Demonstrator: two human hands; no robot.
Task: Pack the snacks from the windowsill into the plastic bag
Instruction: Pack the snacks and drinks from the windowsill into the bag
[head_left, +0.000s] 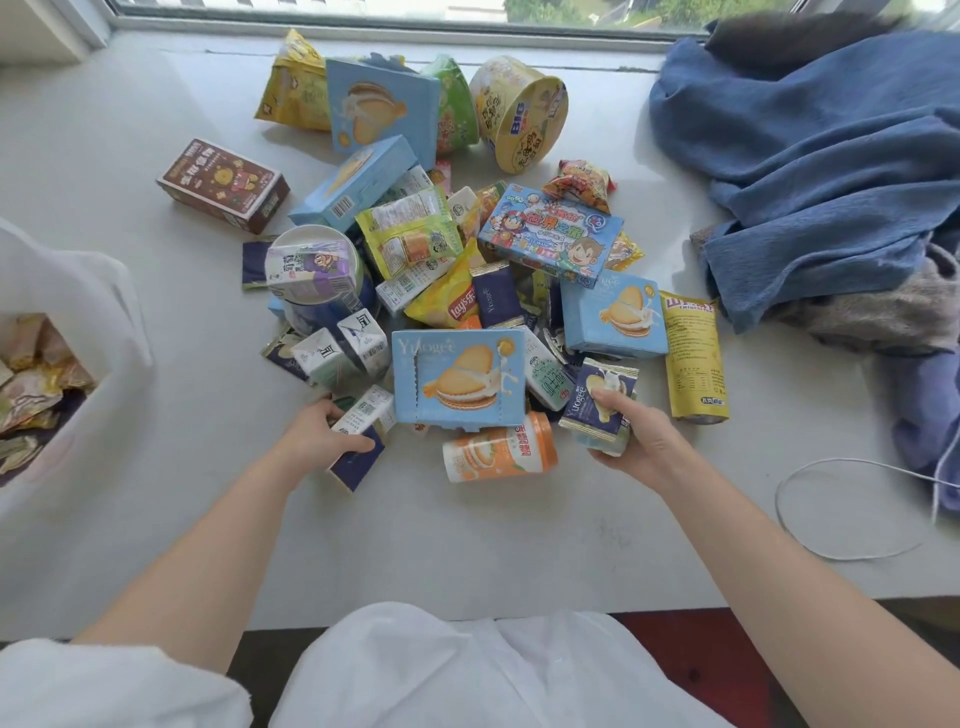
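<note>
While most of the snacks are still lying on the windowsill (130, 322), we are gripping dark-blue packets with our left hand (317, 436) and right hand (636, 434); the plastic bag (78, 291), left, is holding a few wrappers

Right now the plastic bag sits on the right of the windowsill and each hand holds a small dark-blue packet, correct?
Not quite: the head view shows the plastic bag on the left. Left hand and right hand do each hold a dark-blue packet.
</note>
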